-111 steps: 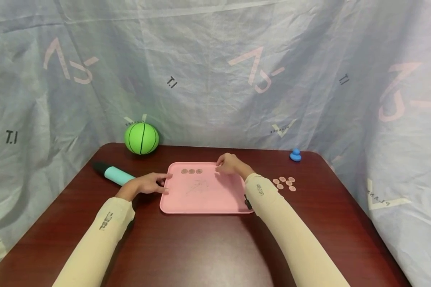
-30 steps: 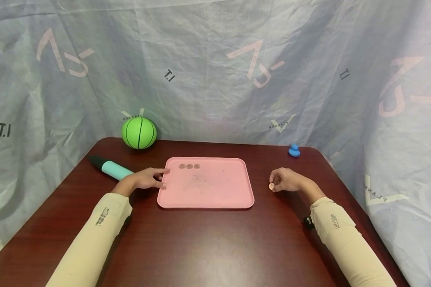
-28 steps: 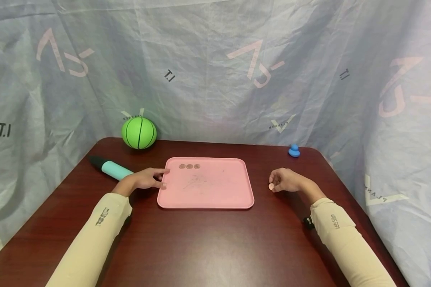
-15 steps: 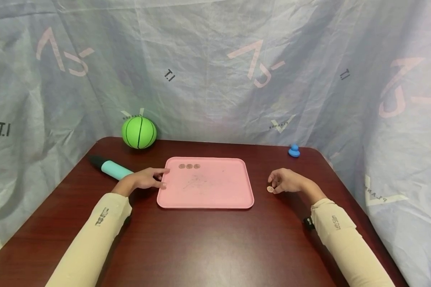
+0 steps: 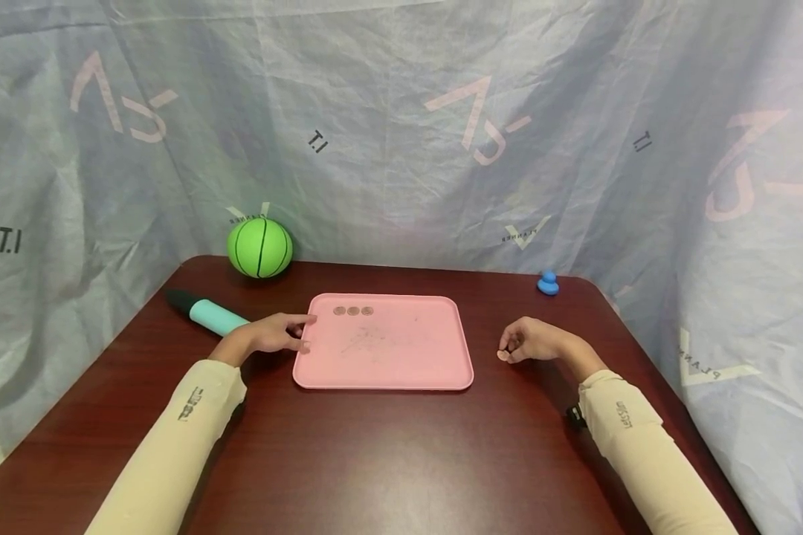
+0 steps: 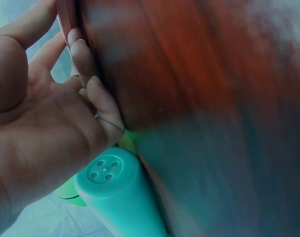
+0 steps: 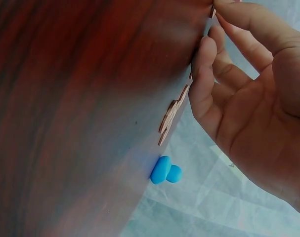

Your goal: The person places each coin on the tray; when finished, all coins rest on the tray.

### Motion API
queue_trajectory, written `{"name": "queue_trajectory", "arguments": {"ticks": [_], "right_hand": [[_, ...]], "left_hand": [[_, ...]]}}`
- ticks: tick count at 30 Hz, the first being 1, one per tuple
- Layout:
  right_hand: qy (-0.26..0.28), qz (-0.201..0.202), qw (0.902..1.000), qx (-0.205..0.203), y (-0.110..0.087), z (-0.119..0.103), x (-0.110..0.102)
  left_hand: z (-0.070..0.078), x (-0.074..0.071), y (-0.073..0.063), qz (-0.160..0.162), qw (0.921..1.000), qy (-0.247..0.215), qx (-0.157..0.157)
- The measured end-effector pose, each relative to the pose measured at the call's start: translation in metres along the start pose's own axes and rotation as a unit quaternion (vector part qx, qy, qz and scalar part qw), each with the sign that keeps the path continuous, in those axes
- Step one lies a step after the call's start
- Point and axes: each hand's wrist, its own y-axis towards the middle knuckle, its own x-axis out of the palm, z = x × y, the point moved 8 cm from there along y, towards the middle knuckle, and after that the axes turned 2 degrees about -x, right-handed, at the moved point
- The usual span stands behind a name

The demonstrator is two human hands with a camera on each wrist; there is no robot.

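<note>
We pinch a disc (image 5: 502,356) in our right hand (image 5: 532,339), best carried level, our left hand (image 5: 271,334), grip apart, touching the pink tray (image 5: 408,360).

Head view: even light; pale glare sits on the glossy, dark red-brown wooden surface (image 5: 388,438); soft shadows edge the cream fabric sleeves (image 5: 163,442). Wrist views: dimmer, blue-tinted, surface grain blurred.
</note>
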Motion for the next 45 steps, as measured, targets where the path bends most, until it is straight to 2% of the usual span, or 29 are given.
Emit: {"name": "queue_trajectory", "arguments": {"ticks": [8, 18, 22, 26, 30, 39, 45], "right_hand": [[-0.016, 0.001, 0.9998, 0.008, -0.0012, 0.0009, 0.0014], [-0.027, 0.001, 0.9995, 0.015, 0.0021, 0.0001, -0.0012], [-0.026, 0.007, 0.9993, 0.024, 0.0003, 0.0012, -0.0005], [-0.031, 0.019, 0.9992, 0.017, -0.0024, -0.0019, 0.0016], [-0.03, 0.022, 0.9993, 0.005, -0.0031, -0.0051, 0.0038], [-0.005, -0.003, 1.0, 0.006, -0.0046, -0.0025, 0.0052], [-0.011, -0.001, 0.9999, -0.004, -0.004, -0.0048, 0.0034]], "left_hand": [[0.0022, 0.0008, -0.0033, -0.003, 0.9998, 0.008, 0.017], [-0.0003, -0.001, -0.0016, 0.003, 0.9999, 0.003, -0.01], [0.0005, 0.0, -0.0011, 0.001, 1.0, 0.001, -0.003], [0.0016, 0.0019, -0.0014, -0.002, 0.9999, 0.003, 0.01], [0.0001, 0.0025, -0.0003, -0.002, 1.0, 0.003, 0.008], [0.0012, 0.0024, -0.0005, 0.0, 1.0, 0.005, 0.003], [0.0007, 0.0007, -0.0004, 0.0, 1.0, 0.003, -0.002]]}}
